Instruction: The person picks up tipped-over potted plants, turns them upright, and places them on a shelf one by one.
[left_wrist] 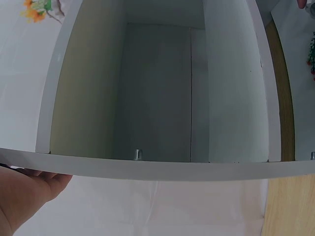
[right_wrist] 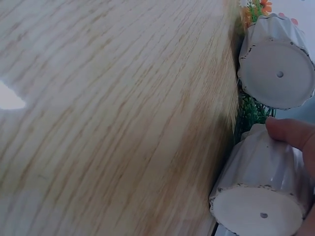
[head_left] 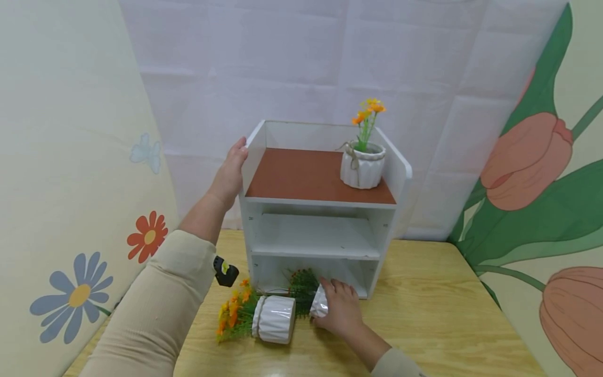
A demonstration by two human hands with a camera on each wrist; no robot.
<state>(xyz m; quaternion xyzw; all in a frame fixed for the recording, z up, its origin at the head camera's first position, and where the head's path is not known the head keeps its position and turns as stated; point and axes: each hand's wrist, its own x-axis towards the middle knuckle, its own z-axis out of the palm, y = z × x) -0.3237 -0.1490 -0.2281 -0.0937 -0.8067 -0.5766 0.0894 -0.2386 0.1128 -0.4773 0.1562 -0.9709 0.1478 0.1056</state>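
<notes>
My left hand (head_left: 229, 175) holds the upper left side panel of a white shelf unit (head_left: 315, 202) with a brown top board. In the left wrist view the left hand (left_wrist: 30, 194) is against that panel's outer face. My right hand (head_left: 341, 309) grips a white ribbed pot (head_left: 320, 302) lying on its side, its green and red plant (head_left: 302, 287) pointing left. The right wrist view shows the thumb of the right hand (right_wrist: 295, 147) on this pot (right_wrist: 263, 184). Beside it another white pot (head_left: 275, 319) with orange flowers (head_left: 234, 312) lies on its side.
A white pot (head_left: 361, 166) with orange flowers stands upright at the right of the unit's top. The wooden table (head_left: 438, 293) extends to both sides. Behind hangs a pale cloth (head_left: 301, 63); flower-patterned panels (head_left: 542, 173) flank the table.
</notes>
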